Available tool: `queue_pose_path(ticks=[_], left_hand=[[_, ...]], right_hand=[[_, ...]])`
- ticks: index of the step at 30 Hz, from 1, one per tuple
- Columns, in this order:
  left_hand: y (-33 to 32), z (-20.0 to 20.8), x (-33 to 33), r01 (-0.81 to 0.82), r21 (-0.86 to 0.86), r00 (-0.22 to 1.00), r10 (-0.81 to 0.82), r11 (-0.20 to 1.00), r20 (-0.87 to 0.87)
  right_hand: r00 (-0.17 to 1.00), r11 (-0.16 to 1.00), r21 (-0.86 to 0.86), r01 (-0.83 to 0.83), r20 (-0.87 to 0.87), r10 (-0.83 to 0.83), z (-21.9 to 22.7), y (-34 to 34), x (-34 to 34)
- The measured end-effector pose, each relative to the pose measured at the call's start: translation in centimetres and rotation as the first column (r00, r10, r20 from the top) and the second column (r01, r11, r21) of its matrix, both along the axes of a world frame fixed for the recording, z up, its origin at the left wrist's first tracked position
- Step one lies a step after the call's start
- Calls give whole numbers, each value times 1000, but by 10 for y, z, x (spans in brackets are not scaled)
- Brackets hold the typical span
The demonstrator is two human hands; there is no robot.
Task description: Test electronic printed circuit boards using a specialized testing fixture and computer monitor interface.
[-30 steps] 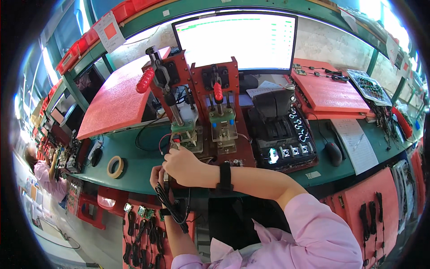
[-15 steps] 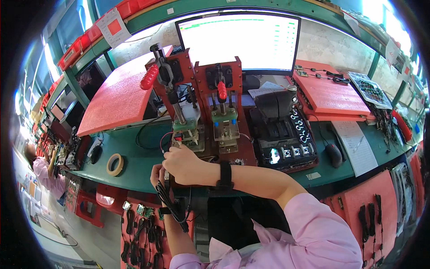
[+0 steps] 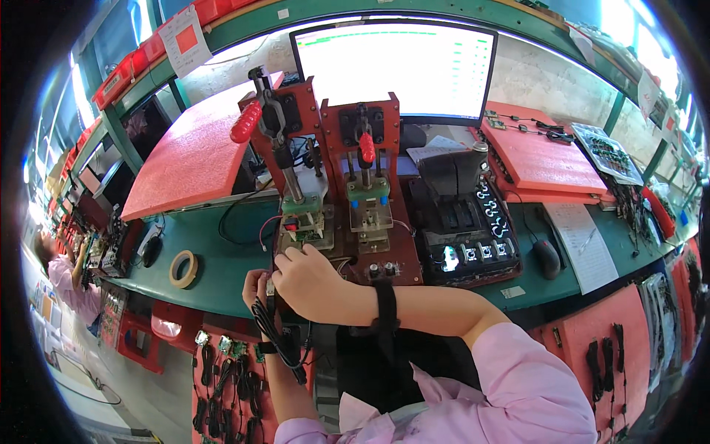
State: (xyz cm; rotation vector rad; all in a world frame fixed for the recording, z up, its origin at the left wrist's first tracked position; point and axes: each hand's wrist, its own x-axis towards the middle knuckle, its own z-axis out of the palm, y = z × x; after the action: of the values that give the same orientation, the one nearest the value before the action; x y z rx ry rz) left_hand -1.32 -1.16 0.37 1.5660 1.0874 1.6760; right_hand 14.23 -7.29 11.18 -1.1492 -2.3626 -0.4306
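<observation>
My left hand [image 3: 255,287] is closed on a black cable [image 3: 275,337], whose coiled bundle hangs down over the wrist. Close against it, my right hand [image 3: 307,283] has its fingers curled, its thumb beside a small part at the left fingertips; what it grips is hidden. Just beyond stands a red test fixture [image 3: 299,111] with two toggle clamps. Its left clamp's red handle [image 3: 246,122] sticks out leftward, above a small circuit board [image 3: 307,226] with a red part on it. The right clamp's red handle [image 3: 367,147] points downward.
A roll of tape [image 3: 183,268] lies on the green bench at left. Right of the fixture are a black device with lit digits [image 3: 473,222], a mouse [image 3: 546,256] and a paper sheet [image 3: 584,244]. Behind stands a monitor [image 3: 399,70]. Cables lie on pink foam [image 3: 200,403] below left.
My right hand has drawn back toward me from the fixture's left station, uncovering the board's front and the red-and-white wire end. My left hand still holds the cable.
</observation>
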Motion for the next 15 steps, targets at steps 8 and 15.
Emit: queue_pose_path(ticks=[8,15], left_hand=[[-4,0,7,-41,56,999,43,998,-28],[-3,3,6,88,-51,982,-78,995,171]], right_hand=[[999,1000,30,9,-49,-8,-6,-9,-1],[1000,1000,-7,-9,-17,9,-3,-13,8]])
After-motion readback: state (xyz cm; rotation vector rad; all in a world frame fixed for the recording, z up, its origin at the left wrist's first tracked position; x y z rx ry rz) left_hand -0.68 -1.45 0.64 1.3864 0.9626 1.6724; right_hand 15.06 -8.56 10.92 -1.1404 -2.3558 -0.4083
